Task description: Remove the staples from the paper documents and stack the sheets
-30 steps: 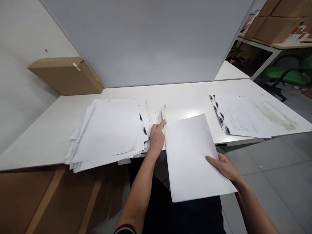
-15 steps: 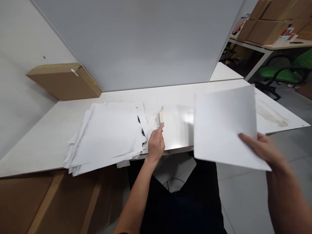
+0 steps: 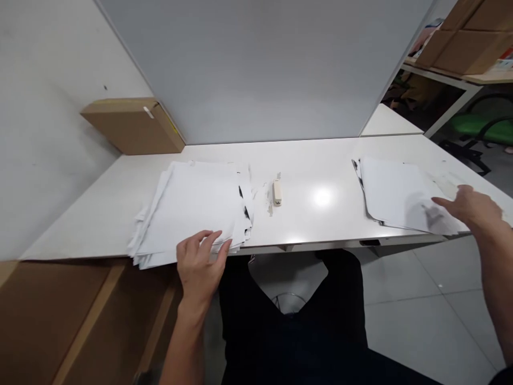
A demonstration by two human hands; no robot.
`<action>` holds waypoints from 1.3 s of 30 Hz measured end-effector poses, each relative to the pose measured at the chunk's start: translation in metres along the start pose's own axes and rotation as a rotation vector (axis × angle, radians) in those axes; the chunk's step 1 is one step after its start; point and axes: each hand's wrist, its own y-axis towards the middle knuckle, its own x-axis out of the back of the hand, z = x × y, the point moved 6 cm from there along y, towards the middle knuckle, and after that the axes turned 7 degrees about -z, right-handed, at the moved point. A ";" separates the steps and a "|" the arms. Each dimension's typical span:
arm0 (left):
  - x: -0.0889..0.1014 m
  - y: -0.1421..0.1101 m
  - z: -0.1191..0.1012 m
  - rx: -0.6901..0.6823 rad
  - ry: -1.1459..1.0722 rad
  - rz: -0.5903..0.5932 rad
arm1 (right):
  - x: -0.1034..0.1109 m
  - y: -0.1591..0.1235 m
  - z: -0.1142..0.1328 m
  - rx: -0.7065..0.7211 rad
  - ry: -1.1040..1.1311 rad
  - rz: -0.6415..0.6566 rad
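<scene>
At the near right corner of a thick, uneven stack of white paper (image 3: 188,206), my left hand (image 3: 200,262) has its thumb and fingers apart, touching the edge of the upper sheets. On the right, my right hand (image 3: 476,211) is over the outer edge of a thinner paper pile (image 3: 393,192), thumb stretched out and no sheet gripped. Its shadow falls on the top sheet, and some fingers are hidden behind the hand. Between the two piles lies a small cream-coloured block (image 3: 277,191) with a dark mark at its near end; neither hand touches it.
A white desk (image 3: 304,160) carries the piles, with a grey panel (image 3: 264,69) rising behind. A closed cardboard box (image 3: 132,128) leans at the back left. Open cardboard (image 3: 52,315) sits below the left front edge. A green chair (image 3: 481,125) and more boxes stand beyond, right.
The sheet in my right hand has been laid on the right pile and let go. My left hand has moved from the cream block leftward to the big stack's corner. The view has shifted slightly.
</scene>
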 end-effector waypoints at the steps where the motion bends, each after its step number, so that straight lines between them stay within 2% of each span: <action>1: -0.002 0.001 0.006 0.009 0.033 0.039 | 0.003 -0.004 0.000 -0.105 -0.105 -0.044; 3: -0.008 0.002 0.012 0.012 0.055 0.111 | 0.008 -0.018 0.016 -0.193 -0.219 -0.107; 7: -0.018 0.000 0.013 -0.014 0.022 0.179 | -0.003 -0.057 0.088 0.068 -0.063 -0.042; 11: -0.026 -0.001 0.015 -0.056 -0.033 0.248 | -0.022 -0.109 0.152 0.237 0.145 0.035; 14: -0.019 0.004 0.009 -0.039 -0.084 0.161 | -0.035 -0.150 0.199 0.252 0.373 0.147; 16: -0.008 0.008 -0.007 -0.049 -0.130 0.079 | -0.045 -0.176 0.231 0.168 0.625 0.310; 17: -0.002 0.010 -0.020 -0.073 -0.159 0.058 | -0.053 -0.190 0.250 0.128 0.783 0.466; 20: 0.011 0.005 -0.076 -0.224 -0.288 0.126 | -0.072 -0.227 0.303 -0.055 1.188 0.931; 22: 0.019 -0.004 -0.114 -0.317 -0.365 0.162 | -0.082 -0.241 0.323 -0.191 1.304 1.110; 23: 0.023 -0.010 -0.128 -0.349 -0.405 0.158 | -0.086 -0.244 0.327 -0.241 1.322 1.136; 25: 0.025 -0.021 -0.146 -0.387 -0.492 0.204 | -0.094 -0.245 0.326 -0.294 1.326 1.100; 26: 0.024 -0.026 -0.148 -0.383 -0.538 0.236 | -0.097 -0.244 0.321 -0.302 1.323 1.069; 28: 0.018 -0.029 -0.136 -0.301 -0.596 0.281 | -0.101 -0.242 0.306 -0.298 1.313 1.015; 30: 0.007 -0.025 -0.108 -0.100 -0.565 0.255 | -0.102 -0.241 0.288 -0.283 1.282 0.979; 32: -0.008 -0.018 -0.071 0.196 -0.466 0.200 | -0.097 -0.236 0.270 -0.261 1.254 0.912; 34: -0.027 -0.015 -0.043 0.496 -0.496 0.221 | -0.086 -0.229 0.257 -0.222 1.237 0.813; 37: -0.056 -0.004 -0.031 0.808 -0.768 0.275 | -0.060 -0.214 0.251 -0.125 1.228 0.645; 39: -0.066 0.012 -0.039 0.866 -0.966 0.281 | -0.040 -0.202 0.254 -0.054 1.222 0.527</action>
